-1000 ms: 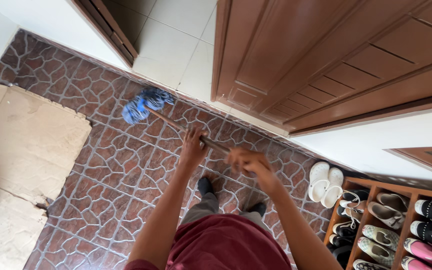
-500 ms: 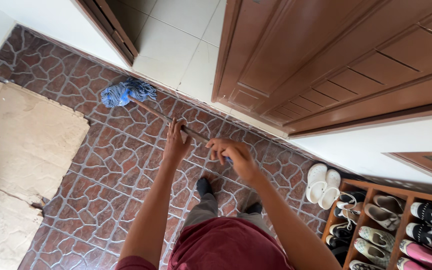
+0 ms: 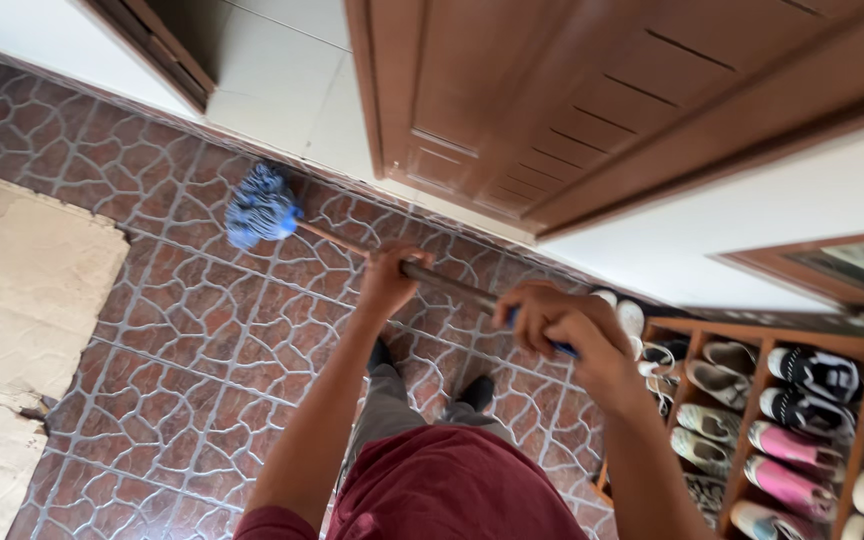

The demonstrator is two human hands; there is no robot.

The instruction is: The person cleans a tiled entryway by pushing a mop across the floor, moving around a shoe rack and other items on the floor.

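We are gripping the mop handle (image 3: 452,285) with both hands: the left hand (image 3: 389,283) is clenching it mid-shaft, the right hand (image 3: 560,322) is clenching the near end. The blue mop head (image 3: 261,208) is resting on the patterned floor (image 3: 202,330), just beside the door threshold (image 3: 292,165). Keeping the head flat should serve best. Cardboard (image 3: 22,290) is lying at left, a shoe rack (image 3: 802,410) at right.

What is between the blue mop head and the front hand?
Only the bare wooden handle runs from the mop head to the left hand, over patterned floor tiles. The head view shows it.
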